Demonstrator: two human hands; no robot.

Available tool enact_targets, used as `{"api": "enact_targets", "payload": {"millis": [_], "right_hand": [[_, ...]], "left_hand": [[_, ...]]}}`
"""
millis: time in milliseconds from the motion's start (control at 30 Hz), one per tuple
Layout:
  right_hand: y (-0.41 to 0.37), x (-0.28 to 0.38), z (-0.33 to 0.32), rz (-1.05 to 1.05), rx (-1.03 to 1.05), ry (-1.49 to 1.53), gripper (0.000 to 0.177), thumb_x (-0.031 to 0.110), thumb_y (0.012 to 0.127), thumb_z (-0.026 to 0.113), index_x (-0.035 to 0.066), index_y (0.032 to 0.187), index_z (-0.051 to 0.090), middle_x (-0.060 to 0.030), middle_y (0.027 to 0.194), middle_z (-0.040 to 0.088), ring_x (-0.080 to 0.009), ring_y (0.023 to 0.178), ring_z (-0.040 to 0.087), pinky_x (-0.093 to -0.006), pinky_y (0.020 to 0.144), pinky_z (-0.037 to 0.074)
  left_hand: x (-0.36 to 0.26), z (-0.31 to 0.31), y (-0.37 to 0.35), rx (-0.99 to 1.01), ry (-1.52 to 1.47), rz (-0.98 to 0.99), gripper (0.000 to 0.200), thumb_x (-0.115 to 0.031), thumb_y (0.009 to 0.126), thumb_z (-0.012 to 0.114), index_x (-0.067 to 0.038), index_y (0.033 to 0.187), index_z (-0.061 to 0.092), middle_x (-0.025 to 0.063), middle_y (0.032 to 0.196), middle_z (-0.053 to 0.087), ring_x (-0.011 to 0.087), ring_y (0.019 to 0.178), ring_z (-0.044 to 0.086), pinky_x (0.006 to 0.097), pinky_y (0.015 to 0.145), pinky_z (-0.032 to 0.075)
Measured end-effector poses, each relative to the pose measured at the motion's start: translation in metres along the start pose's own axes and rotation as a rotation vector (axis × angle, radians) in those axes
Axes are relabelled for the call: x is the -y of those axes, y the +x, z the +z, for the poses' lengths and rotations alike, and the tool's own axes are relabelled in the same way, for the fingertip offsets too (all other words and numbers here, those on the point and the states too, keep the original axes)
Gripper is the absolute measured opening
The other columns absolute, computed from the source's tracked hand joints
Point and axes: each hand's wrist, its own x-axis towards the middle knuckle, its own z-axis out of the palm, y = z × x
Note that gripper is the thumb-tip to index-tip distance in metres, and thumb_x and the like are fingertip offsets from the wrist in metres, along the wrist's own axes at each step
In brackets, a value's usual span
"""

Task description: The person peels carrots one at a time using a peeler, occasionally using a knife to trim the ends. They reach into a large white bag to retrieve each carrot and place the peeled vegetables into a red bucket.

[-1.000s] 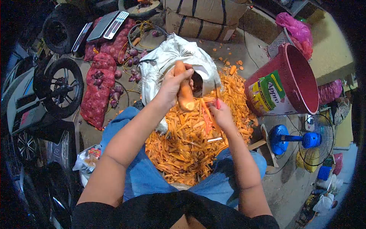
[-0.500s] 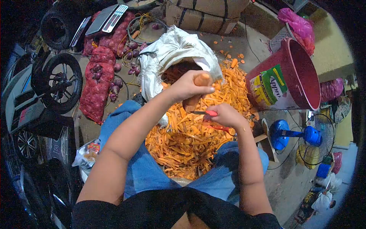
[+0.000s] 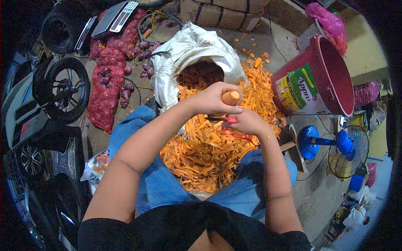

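My left hand (image 3: 215,99) is wrapped around a carrot (image 3: 231,98), with one cut orange end showing past the thumb. Just below it, my right hand (image 3: 247,123) grips a red-handled peeler (image 3: 230,120). Its dark blade points left, close under the carrot; whether they touch is hidden by my left hand. Under both hands lies a large heap of orange carrot peelings (image 3: 197,146) between my knees. A white woven sack (image 3: 199,44) lies open beyond the hands, with more peelings inside its mouth.
A maroon bucket (image 3: 335,71) leans at the right, near a blue fan (image 3: 345,144). Red net bags of onions (image 3: 106,90) and loose onions are at the left, beside a motorcycle wheel (image 3: 66,90). A cardboard box (image 3: 222,16) stands at the back.
My left hand has moved slightly right and down, and the carrot's end has tilted more toward me. My right hand has shifted slightly up, closer to the left hand.
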Motion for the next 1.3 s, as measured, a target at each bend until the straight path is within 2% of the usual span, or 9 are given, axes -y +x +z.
{"api": "enact_targets", "payload": {"millis": [100,200,300,833,933,1000,1133,1233,1300], "right_hand": [[0.006,-0.012,0.008,0.076,0.005,-0.061,0.023,0.03,0.069,0.056,0.008,0.074,0.055,-0.0117,0.071,0.056,-0.0282,0.068,0.053,-0.0343,0.059,0.041],[0.005,-0.006,0.006,0.118,0.008,-0.098,0.025,0.031,0.069,0.057,0.008,0.076,0.055,-0.0124,0.071,0.056,-0.0286,0.067,0.053,-0.0346,0.059,0.042],[0.002,-0.003,0.006,0.094,-0.058,-0.065,0.031,0.035,0.068,0.051,0.004,0.069,0.057,-0.0173,0.07,0.056,-0.0326,0.066,0.054,-0.0391,0.061,0.043],[-0.002,-0.007,0.003,0.061,-0.122,-0.11,0.038,0.04,0.069,0.049,0.003,0.065,0.057,-0.0175,0.065,0.055,-0.0324,0.064,0.054,-0.0396,0.06,0.043],[-0.002,-0.006,0.002,0.056,-0.098,-0.133,0.037,0.04,0.069,0.049,0.004,0.066,0.058,-0.0174,0.065,0.055,-0.0325,0.063,0.054,-0.0397,0.06,0.042],[-0.002,-0.007,0.002,0.126,-0.044,-0.158,0.022,0.029,0.069,0.055,0.009,0.078,0.056,-0.013,0.069,0.056,-0.0292,0.067,0.053,-0.034,0.059,0.042],[0.005,-0.025,0.018,0.115,-0.12,-0.049,0.034,0.038,0.067,0.052,0.005,0.07,0.057,-0.0171,0.069,0.056,-0.0321,0.066,0.054,-0.0395,0.061,0.043],[0.008,-0.036,0.027,0.048,-0.159,0.031,0.033,0.036,0.065,0.054,0.005,0.076,0.057,-0.0171,0.073,0.056,-0.0319,0.069,0.054,-0.0386,0.062,0.043],[0.007,-0.03,0.025,0.113,-0.153,0.07,0.032,0.033,0.062,0.057,0.006,0.079,0.056,-0.0171,0.075,0.056,-0.0318,0.07,0.054,-0.0376,0.062,0.043]], "left_hand": [[0.002,0.002,0.0,0.03,0.081,0.02,0.017,-0.014,0.066,0.063,-0.005,0.064,0.049,-0.003,0.061,0.047,0.0042,0.06,0.042,0.0203,0.055,0.036],[0.002,0.003,-0.001,0.031,0.074,0.013,0.017,-0.015,0.066,0.063,-0.005,0.065,0.049,-0.0025,0.061,0.048,0.0049,0.06,0.043,0.0212,0.055,0.037],[-0.001,0.004,-0.002,0.077,0.111,0.013,0.017,-0.015,0.066,0.062,-0.004,0.065,0.049,-0.0022,0.062,0.049,0.0054,0.06,0.044,0.0215,0.056,0.037],[0.003,0.005,0.002,0.045,0.131,0.051,0.022,-0.018,0.064,0.063,-0.002,0.067,0.048,0.002,0.06,0.047,0.0083,0.057,0.041,0.0235,0.054,0.037],[0.0,0.005,0.0,0.06,0.126,0.056,0.019,-0.016,0.065,0.063,-0.003,0.066,0.049,0.0005,0.06,0.048,0.0071,0.058,0.043,0.0225,0.055,0.037],[-0.001,0.005,0.0,0.071,0.131,0.05,0.017,-0.014,0.065,0.063,-0.004,0.066,0.049,-0.0013,0.061,0.049,0.0056,0.058,0.044,0.0215,0.055,0.037],[0.006,0.013,0.0,0.025,0.168,0.084,0.017,-0.014,0.065,0.062,-0.003,0.065,0.049,0.0002,0.06,0.049,0.0066,0.059,0.045,0.0227,0.056,0.038],[0.009,0.023,-0.001,-0.007,0.234,0.11,0.017,-0.013,0.064,0.062,-0.003,0.065,0.05,0.0017,0.061,0.05,0.0076,0.06,0.046,0.0236,0.057,0.039],[0.013,0.027,-0.002,-0.109,0.201,0.05,0.016,-0.013,0.064,0.062,-0.002,0.067,0.051,0.0038,0.061,0.051,0.009,0.06,0.048,0.0244,0.058,0.04]]}}
